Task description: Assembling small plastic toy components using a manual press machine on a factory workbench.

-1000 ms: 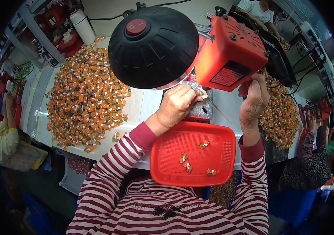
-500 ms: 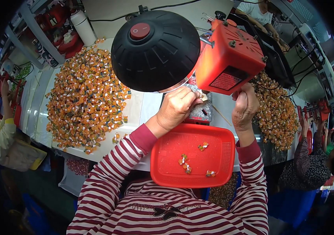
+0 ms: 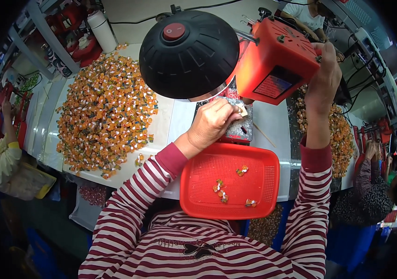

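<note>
My left hand (image 3: pixel 212 123) rests on a dark metal plate (image 3: pixel 239 130) under an orange press machine (image 3: pixel 277 60), pinching a small pale piece (image 3: pixel 241 109) at its fingertips. My right hand (image 3: pixel 321 81) is raised and grips the right side of the machine, up by its lever. A black round lamp shade (image 3: pixel 189 53) hangs over the work spot and hides part of it. In front of me lies a red mesh tray (image 3: pixel 263 169) with several small orange pieces (image 3: pixel 221 190).
A big heap of small orange parts (image 3: pixel 103 111) covers the white table to my left. Another heap (image 3: pixel 340 135) lies at the right. A white bottle (image 3: pixel 101 25) stands at the back left. Other people sit at the left (image 3: pixel 0 158) and right (image 3: pixel 370 186).
My right hand has risen from beside the plate to the top right of the orange machine. My left hand has stayed at the plate.
</note>
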### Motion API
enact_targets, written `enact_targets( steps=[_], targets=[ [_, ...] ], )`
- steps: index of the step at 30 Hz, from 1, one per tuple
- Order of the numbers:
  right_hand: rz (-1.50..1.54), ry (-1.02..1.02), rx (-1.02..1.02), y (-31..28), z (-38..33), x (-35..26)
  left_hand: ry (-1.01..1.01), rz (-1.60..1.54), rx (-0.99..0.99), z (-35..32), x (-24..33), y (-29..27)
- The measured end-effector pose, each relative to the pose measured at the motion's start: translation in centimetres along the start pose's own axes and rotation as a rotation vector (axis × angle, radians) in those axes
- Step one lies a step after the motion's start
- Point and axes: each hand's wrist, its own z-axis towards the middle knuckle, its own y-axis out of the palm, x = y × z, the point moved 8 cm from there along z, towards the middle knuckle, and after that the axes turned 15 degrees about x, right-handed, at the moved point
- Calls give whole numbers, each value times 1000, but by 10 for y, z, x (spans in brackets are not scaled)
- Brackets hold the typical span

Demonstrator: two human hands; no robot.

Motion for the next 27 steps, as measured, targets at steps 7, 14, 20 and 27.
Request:
enact_targets(
  steps=[7, 14, 20, 27],
  targets=[
    [178, 501, 73, -12, -17, 16, -51, -16, -405, -11, 28, -48],
    [58, 661, -131, -11, -117, 11, -48, 864, -659, -37, -102, -121],
    [120, 748, -367, -8, -150, -11, -292, 526, -571, -33, -93, -97],
    [89, -75, -508, 32, -153, -70, -1117, -584, -326, -38, -20, -30]
  ],
)
